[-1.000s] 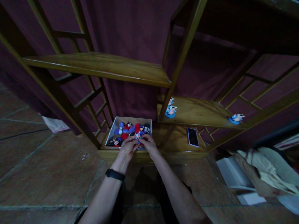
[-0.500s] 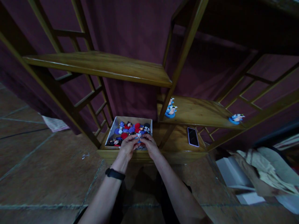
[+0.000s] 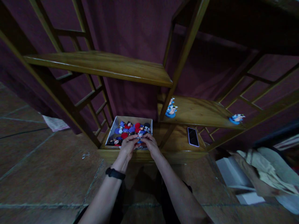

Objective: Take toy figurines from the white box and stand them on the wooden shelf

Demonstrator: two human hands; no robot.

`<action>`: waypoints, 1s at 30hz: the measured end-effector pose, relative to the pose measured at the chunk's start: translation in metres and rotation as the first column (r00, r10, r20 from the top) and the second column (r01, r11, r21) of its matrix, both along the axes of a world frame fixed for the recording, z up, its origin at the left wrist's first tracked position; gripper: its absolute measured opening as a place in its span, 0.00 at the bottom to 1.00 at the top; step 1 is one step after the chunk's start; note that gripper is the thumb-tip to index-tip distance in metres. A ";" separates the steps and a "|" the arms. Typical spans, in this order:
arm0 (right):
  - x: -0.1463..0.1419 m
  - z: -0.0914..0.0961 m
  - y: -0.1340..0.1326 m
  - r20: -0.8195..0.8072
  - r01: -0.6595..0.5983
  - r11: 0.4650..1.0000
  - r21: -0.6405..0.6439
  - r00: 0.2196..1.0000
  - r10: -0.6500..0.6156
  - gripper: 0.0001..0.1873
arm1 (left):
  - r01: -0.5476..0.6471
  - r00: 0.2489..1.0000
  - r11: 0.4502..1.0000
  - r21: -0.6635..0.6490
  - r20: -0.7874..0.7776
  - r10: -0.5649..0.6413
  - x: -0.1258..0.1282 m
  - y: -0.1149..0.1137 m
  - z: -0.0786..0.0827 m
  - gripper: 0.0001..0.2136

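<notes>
Over the front of an open box [image 3: 112, 130], my left hand [image 3: 128, 146] and my right hand [image 3: 150, 144] meet on a small figurine [image 3: 140, 137] with a blue base. The fingers of both hands are closed around its lower part from either side. Several more figurines with red, blue and black round bases lie jumbled in the box, partly hidden by my hands. Blue-based figurines [image 3: 171, 110] stand behind the post on the shelf to the right, and another figurine [image 3: 236, 118] is near that shelf's right end.
A wooden lattice shelf unit surrounds the box, with an upper shelf [image 3: 100, 63] above it and a slanting post [image 3: 184, 53] to its right. A phone [image 3: 192, 137] lies on the lower board. White boxes [image 3: 233, 172] and cloth [image 3: 263, 168] are on the floor at right.
The figurine between my hands shows slightly more of its upper part now. My hands have hardly moved, and everything else stays in place.
</notes>
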State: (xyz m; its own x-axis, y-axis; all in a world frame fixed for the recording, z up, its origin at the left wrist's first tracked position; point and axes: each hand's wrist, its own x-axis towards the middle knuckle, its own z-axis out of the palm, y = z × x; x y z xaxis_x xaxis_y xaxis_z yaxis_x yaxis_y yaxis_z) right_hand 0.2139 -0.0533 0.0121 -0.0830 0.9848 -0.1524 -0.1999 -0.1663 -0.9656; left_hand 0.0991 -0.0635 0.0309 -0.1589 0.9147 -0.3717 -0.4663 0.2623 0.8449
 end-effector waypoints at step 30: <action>0.011 0.002 0.002 -0.062 -0.093 0.994 -0.053 0.994 0.090 0.10 | 0.012 0.993 0.997 -0.082 0.120 -0.002 -0.005 0.002 0.003 0.07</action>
